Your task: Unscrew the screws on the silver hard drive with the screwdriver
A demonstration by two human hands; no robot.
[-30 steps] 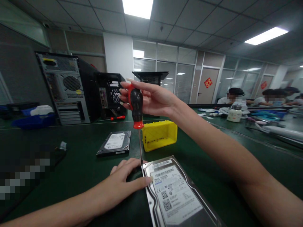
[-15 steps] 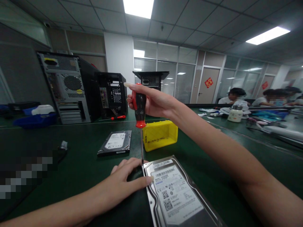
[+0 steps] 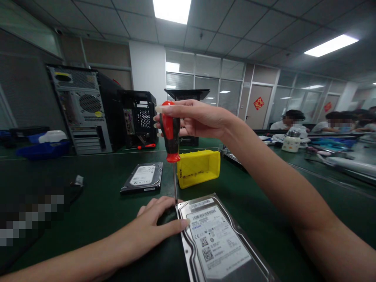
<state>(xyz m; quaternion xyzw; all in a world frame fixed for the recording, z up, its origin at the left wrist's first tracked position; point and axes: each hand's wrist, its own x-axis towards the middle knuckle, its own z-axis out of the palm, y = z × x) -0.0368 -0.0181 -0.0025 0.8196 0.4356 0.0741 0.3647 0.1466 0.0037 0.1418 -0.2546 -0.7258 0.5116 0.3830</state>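
A hard drive with a white label lies on the green table in front of me. My left hand steadies its near-left corner, thumb on the top face and fingers along the side. Above that corner, my right hand grips the red and black handle of a screwdriver, thumb and fingers around its upper part. The shaft points down, nearly upright, and its tip meets the drive's corner beside my left fingertips. Any screw under the tip is too small to make out.
Behind the drive sit a yellow bin and a second hard drive. Computer cases stand at the back left, near a red-handled tool. A blue tray is far left. People sit at the right.
My right hand has shifted its grip around the handle, the fingers now closer on it, and the handle has turned and leaned slightly left. My left hand and the hard drive stay in place.
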